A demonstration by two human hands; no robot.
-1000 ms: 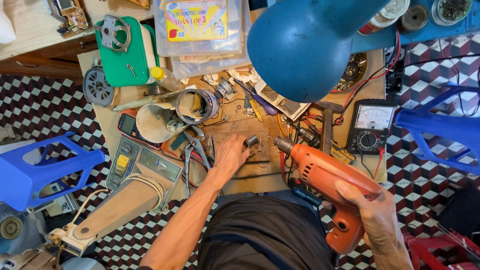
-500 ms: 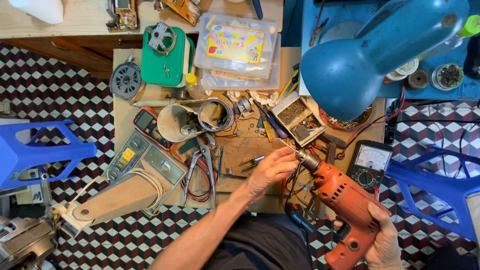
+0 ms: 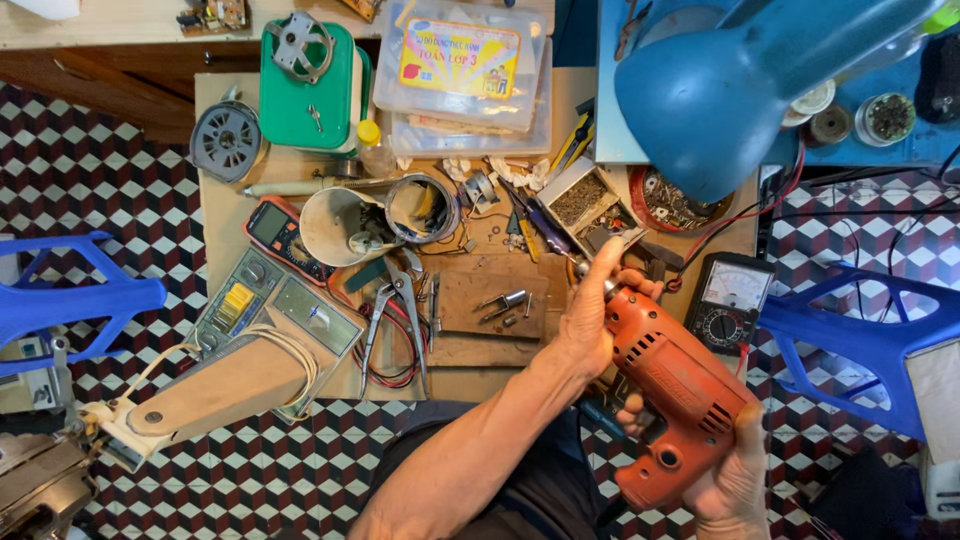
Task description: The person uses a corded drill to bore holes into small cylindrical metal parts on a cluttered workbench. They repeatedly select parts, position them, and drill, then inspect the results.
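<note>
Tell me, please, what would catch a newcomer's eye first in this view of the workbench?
Most striking is the orange plastic electric drill at lower right, its handle in the right hand while the left hand closes around its front end. Above it, a big blue metal lamp shade juts in from the top right. A green plastic box sits at the upper left of the cluttered wooden worktable.

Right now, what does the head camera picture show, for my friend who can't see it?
A person's right hand grips an orange plastic power drill while the left hand touches its front end, above a cluttered wooden workbench with metal pliers and a blue lamp shade.
</note>
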